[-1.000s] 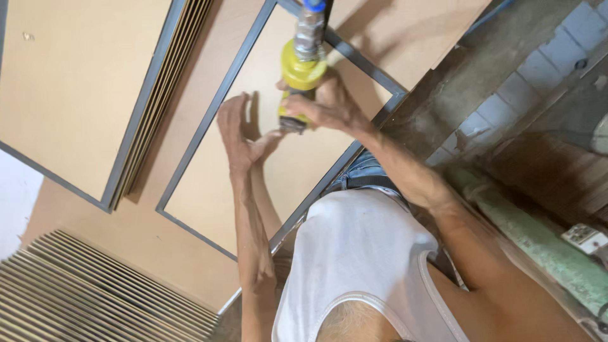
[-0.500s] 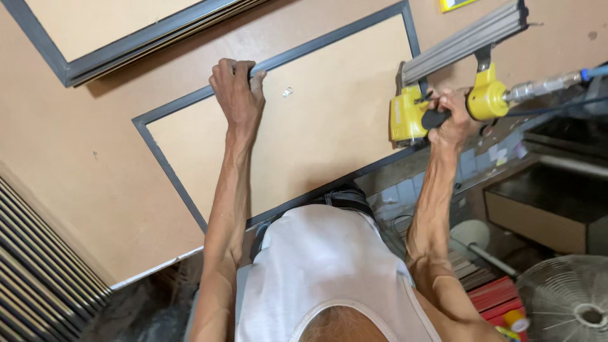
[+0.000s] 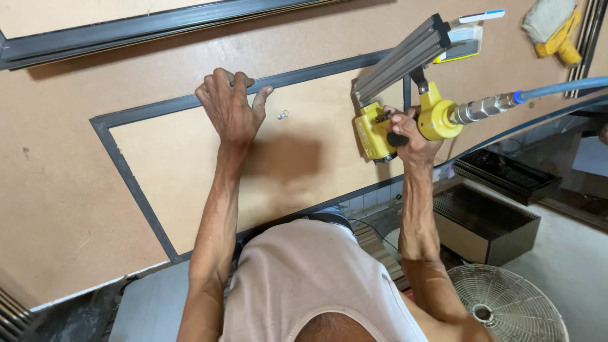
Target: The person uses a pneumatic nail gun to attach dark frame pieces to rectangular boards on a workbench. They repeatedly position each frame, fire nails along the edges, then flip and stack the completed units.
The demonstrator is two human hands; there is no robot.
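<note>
The left hand (image 3: pixel 231 107) presses flat on the dark frame (image 3: pixel 126 174) while the right hand (image 3: pixel 405 130) grips the yellow nail gun (image 3: pixel 396 120), apparently mid-fastening; its nose must next meet the frame squarely.

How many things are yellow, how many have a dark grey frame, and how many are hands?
Yellow things: 2, the nail gun in the right hand and the brush at top right.
Dark grey frames: 2, the frame under the left hand and the frame stack above.
Hands: 2.
Total: 6.
</note>
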